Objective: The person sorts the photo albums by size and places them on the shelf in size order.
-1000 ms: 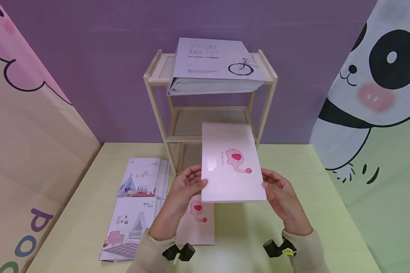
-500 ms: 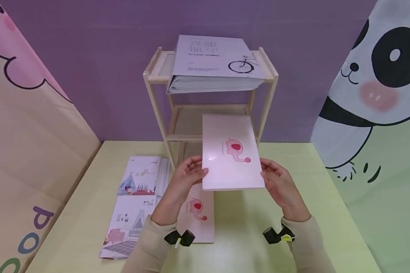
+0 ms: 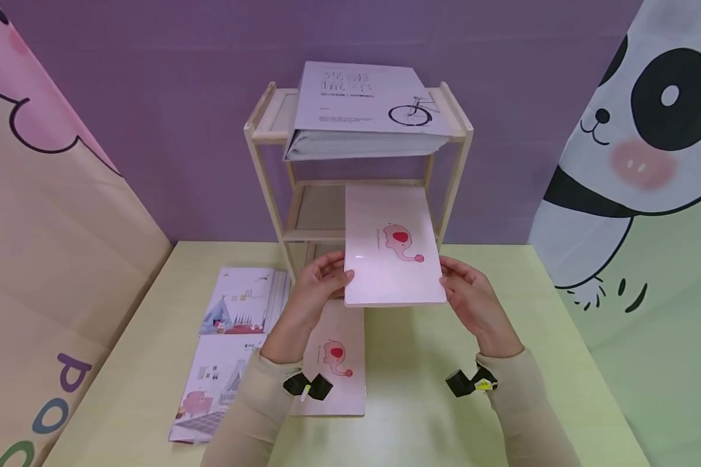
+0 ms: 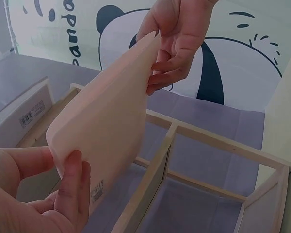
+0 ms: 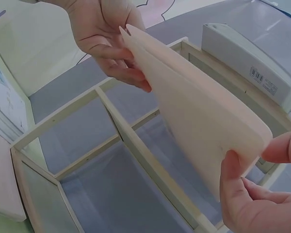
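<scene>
Between both hands a pale pink notebook [image 3: 394, 207] with a pink elephant on its cover is held above the table, in front of the wooden rack [image 3: 313, 235]. My left hand [image 3: 318, 288] pinches its left edge, thumb on the cover and fingers beneath. On the opposite edge, my right hand [image 3: 473, 298] grips it the same way. Both wrist views show the notebook's underside [image 4: 106, 111] and the fingers curled under it. Its far end overlaps the rack's middle shelf in the head view. A matching elephant notebook [image 3: 344, 395] lies on the table, partly behind my left forearm.
A thick white book [image 3: 362, 104] with a bicycle picture lies on the rack's top shelf. To the left, two stacks of white picture-covered books [image 3: 239, 295] lie on the table [image 3: 502, 415]. A purple backdrop [image 3: 210, 130] stands behind the rack.
Both hands have carried the notebook forward, away from the body and toward the rack's middle shelf. The rack and the items on the table stay where they were.
</scene>
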Demonstrator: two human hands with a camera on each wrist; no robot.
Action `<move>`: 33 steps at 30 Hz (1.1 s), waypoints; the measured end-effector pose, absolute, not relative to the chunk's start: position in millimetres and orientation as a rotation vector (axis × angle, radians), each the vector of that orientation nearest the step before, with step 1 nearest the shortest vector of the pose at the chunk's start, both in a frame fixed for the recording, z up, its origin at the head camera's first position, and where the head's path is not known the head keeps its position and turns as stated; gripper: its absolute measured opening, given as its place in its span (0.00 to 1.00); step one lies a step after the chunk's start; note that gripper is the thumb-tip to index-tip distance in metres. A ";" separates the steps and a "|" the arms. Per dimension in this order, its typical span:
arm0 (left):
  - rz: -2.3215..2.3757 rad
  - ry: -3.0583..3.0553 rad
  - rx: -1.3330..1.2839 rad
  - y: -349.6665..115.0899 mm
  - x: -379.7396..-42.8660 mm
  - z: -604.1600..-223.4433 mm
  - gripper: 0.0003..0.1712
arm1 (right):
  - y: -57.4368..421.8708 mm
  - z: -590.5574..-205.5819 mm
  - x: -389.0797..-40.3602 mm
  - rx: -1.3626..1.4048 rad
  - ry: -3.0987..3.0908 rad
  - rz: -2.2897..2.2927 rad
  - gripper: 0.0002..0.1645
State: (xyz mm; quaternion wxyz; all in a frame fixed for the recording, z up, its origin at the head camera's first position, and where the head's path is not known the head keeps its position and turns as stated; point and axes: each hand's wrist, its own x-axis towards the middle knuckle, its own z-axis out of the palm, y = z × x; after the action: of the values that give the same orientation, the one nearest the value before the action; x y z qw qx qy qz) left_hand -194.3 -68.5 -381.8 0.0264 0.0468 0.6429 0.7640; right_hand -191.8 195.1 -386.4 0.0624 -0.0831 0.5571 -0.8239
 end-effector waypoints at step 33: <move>2.172 2.209 0.153 -65.4 -239.3 -367.4 0.25 | 187.4 -375.5 -228.8 -0.138 1.674 -2.547 0.30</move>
State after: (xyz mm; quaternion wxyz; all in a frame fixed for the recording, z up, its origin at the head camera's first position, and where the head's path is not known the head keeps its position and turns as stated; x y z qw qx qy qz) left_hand -239.3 -65.4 -367.4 0.0198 0.0494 0.7121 0.7001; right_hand -228.8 187.4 -375.5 0.0453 -0.0453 0.5480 -0.8341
